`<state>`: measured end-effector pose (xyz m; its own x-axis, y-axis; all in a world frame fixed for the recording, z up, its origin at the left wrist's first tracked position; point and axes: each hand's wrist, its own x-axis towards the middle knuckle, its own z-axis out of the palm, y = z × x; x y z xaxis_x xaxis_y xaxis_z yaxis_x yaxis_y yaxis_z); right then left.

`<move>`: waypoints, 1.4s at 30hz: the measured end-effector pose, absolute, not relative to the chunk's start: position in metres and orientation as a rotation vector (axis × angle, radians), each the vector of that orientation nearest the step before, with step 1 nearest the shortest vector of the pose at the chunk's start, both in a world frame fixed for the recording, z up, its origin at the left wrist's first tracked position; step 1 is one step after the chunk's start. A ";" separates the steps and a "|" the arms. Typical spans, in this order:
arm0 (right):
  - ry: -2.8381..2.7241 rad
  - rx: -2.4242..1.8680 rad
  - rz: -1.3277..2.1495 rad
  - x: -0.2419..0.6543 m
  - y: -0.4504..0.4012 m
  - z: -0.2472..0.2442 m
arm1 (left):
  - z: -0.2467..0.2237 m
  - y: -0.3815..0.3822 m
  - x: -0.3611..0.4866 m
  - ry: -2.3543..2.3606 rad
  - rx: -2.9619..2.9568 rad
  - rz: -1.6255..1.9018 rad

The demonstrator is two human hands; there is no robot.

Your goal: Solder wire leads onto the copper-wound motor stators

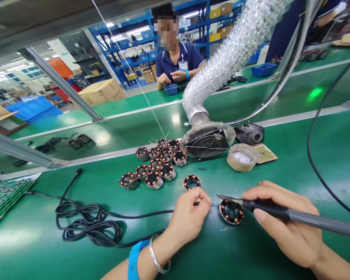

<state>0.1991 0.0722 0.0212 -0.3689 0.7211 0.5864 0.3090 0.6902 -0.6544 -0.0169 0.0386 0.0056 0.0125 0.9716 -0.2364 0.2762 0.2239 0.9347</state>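
My right hand (288, 221) grips a soldering iron (268, 208) like a pen, its tip pointing left. Under the tip lies a motor stator (231, 221), a metal ring with copper windings. My left hand (191, 214) pinches the end of a black cable (146, 214), with thin wire ends showing just beyond the fingertips, left of the iron's tip. Right behind that hand sits another stator (191, 182), partly covered by it. The cable runs left into a loose coil (84, 221) on the green bench.
Several stators (154, 163) stand grouped at the back. A fume extractor fan (208, 144) hangs from a silver duct (212, 70). Right of it are a round tub (242, 157) and a soldering stand (249, 133). Circuit boards (8, 198) lie left. A co-worker (176, 58) sits opposite.
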 end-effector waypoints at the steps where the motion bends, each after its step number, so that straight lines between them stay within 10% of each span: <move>1: -1.961 -0.802 0.554 0.199 0.073 0.021 | 0.006 0.039 -0.017 1.474 1.248 0.857; 42: -1.922 -0.610 0.641 0.189 0.060 0.031 | 0.009 0.038 -0.015 1.478 1.256 0.810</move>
<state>0.1889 0.0600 0.0311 -0.3920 0.6567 0.6442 0.1388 0.7345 -0.6643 -0.0146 0.0379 0.0092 0.0311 0.9653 -0.2594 0.3005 0.2385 0.9235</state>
